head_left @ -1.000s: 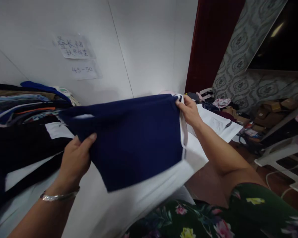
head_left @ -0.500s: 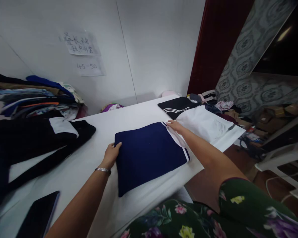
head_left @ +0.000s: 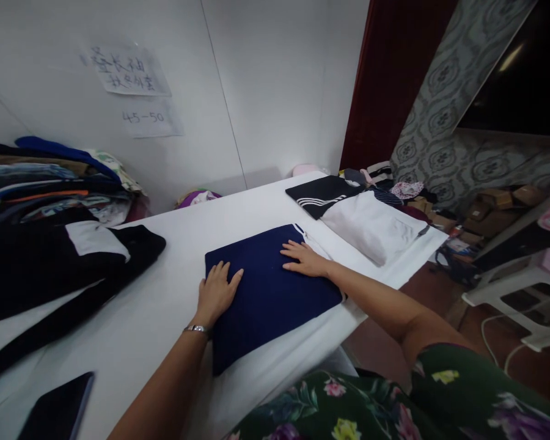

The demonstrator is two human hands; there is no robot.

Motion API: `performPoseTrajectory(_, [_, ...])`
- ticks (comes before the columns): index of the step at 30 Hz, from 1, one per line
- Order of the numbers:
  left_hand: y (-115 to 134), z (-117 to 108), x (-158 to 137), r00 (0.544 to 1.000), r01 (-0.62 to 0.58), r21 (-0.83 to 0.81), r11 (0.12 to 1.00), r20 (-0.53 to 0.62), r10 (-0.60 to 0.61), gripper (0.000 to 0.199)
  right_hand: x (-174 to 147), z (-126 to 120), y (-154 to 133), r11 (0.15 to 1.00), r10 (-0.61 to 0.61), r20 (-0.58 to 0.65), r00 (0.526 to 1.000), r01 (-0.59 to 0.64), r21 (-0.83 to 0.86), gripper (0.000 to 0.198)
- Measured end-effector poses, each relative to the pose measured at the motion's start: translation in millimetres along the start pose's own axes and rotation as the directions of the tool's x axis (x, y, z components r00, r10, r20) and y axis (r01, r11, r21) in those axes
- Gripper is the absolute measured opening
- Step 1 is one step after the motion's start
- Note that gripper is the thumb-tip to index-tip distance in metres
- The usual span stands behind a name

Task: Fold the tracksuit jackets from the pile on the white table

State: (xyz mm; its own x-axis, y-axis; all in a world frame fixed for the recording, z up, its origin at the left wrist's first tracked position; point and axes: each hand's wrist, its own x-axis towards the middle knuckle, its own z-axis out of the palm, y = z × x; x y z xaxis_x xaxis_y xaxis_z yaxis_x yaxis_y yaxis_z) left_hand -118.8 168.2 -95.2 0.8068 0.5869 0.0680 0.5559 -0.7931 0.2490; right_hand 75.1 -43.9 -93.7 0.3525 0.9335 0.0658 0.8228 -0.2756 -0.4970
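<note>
A folded navy blue garment [head_left: 266, 293] with white trim on its right edge lies flat on the white table [head_left: 174, 293] before me. My left hand [head_left: 217, 293] rests on its left side, fingers spread, nothing gripped. On the right part of the cloth lies my right hand [head_left: 305, 258], palm down with the fingers apart. Just beyond it sit a folded white garment [head_left: 371, 223] and a black garment with white stripes [head_left: 321, 194].
At the left lies a black garment with a white patch [head_left: 96, 238], with a tall clothes pile [head_left: 55, 177] behind it. A phone [head_left: 57, 406] is near the front left. Right of the table stand a white plastic stool [head_left: 508, 293] and cardboard boxes [head_left: 490, 208].
Both hands have gone from holding the navy garment's edges to lying flat on top of it, moving inward. The view has shifted slightly to the right.
</note>
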Motion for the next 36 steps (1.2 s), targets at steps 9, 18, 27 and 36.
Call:
performPoseTrajectory(9, [2.8, -2.2, -3.1, 1.000, 0.009, -0.021, 1.000, -0.012, -0.009, 0.066, -39.4, -27.0, 62.0, 0.767, 0.624, -0.279, 0.730, -0.504, 0.397, 0.046])
performPoseTrajectory(18, [2.0, -0.8, -3.8, 1.000, 0.015, -0.067, 0.998, -0.017, -0.016, 0.066, -38.4, -15.9, 63.5, 0.810, 0.585, -0.361, 0.726, -0.549, 0.206, 0.014])
performPoseTrajectory(27, [1.7, -0.9, -6.1, 0.999, 0.029, -0.110, 0.993, -0.021, -0.032, 0.067, -67.2, -29.0, 48.8, 0.869, 0.494, -0.418, 0.762, -0.444, 0.219, 0.038])
performPoseTrajectory(36, [0.2, 0.7, -8.0, 0.998, 0.020, -0.108, 0.994, -0.058, -0.026, 0.065, -33.5, 24.6, -92.1, 0.982, -0.172, -0.105, 0.979, 0.162, -0.101, 0.061])
